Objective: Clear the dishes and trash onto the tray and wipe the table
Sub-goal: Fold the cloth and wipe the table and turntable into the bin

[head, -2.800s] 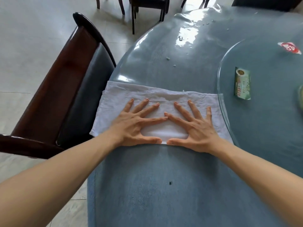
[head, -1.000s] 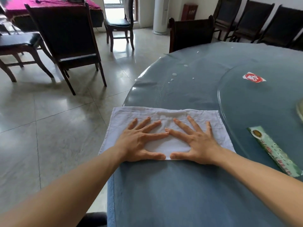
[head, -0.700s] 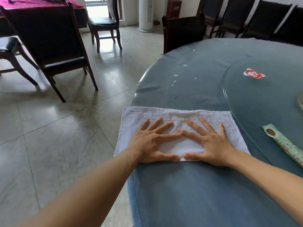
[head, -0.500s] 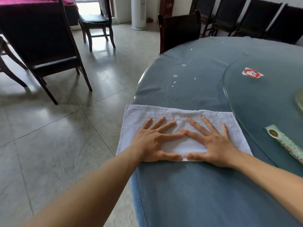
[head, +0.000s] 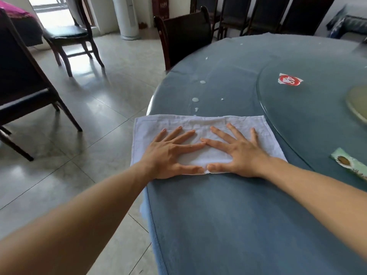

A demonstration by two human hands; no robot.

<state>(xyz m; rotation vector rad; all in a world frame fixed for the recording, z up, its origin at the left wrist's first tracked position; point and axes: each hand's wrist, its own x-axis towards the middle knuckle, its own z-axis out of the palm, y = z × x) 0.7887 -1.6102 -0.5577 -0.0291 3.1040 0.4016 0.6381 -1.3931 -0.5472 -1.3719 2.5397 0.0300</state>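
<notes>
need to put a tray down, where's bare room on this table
Widest bare patch: the blue table between the cloth and the near edge, flanked by both forearms. The turntable is bare between the red sticker and the green wrapper. Beyond the cloth lie white droplets.

left hand (head: 170, 153): laid flat, palm down, fingers (head: 178, 135) straight and spread | right hand (head: 239, 153): laid flat, palm down, fingers (head: 224, 135) straight and spread | index tips and thumb tips nearly met between the hands | both forearms bare, extended forward, converged from the lower corners | nothing gripped
</notes>
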